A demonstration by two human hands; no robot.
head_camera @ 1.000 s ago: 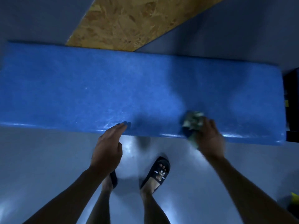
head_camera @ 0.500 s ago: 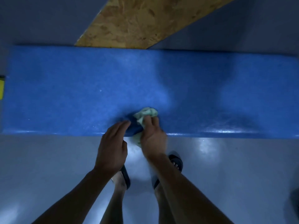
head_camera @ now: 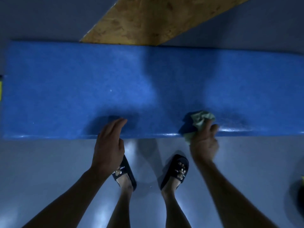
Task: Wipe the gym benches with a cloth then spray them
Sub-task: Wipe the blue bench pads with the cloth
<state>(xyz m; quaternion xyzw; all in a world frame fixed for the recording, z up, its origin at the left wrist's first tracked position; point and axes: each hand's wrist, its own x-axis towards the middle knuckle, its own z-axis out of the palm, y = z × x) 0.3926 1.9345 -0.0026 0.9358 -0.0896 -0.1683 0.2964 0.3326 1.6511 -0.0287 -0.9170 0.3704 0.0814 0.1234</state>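
Blue bench [head_camera: 65, 83] runs across in front of you, lengthwise left to right. Your left hand [head_camera: 109, 142] lies flat, fingers straight, on its near edge, holding nothing. Black slippers [head_camera: 175, 171] on grey floor [head_camera: 41, 170] below. Your right hand [head_camera: 204, 142] grips a crumpled pale green cloth [head_camera: 199, 120], pressed on the bench's near edge

Open blue bench pad [head_camera: 65, 83] leftward and rightward; only left hand [head_camera: 109, 142] on its near edge.
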